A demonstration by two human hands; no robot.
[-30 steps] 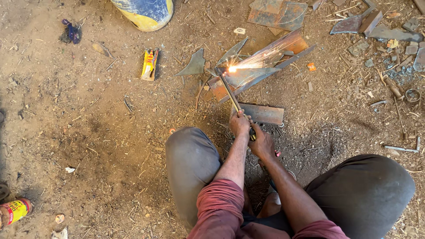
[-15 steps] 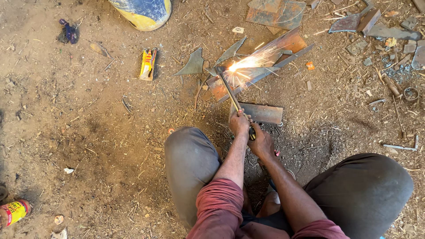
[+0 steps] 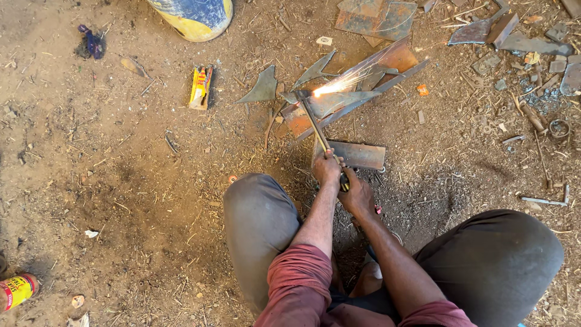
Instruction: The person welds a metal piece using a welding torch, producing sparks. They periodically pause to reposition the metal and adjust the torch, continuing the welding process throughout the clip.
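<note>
**A:** What lay out to the left of the hands?

**B:** Well off that way, a small can (image 3: 17,290) at the edge of the dirt, then a yellow packet (image 3: 200,86) and, beyond it, a blue-and-yellow drum (image 3: 193,17). None of it was near either hand.

**A:** And the hands themselves?

**B:** The left hand (image 3: 327,168) was wrapped tight round the near end of a long cutting torch (image 3: 316,128). The right hand (image 3: 357,196) sat just behind it, touching it, fingers curled round the same handle.

**A:** Where did the tool point?

**B:** Straight ahead of the left hand, its tip on the rusty steel plate (image 3: 339,100), with sparks (image 3: 339,83) spraying to the right.

**A:** How far along did it look?

**B:** Mid-cut, I'd judge. Curved offcuts (image 3: 261,89) already lay beside the plate, yet most of the sheet stayed whole.

**A:** Further right?

**B:** Scattered scrap pieces (image 3: 484,30), well apart.
</note>
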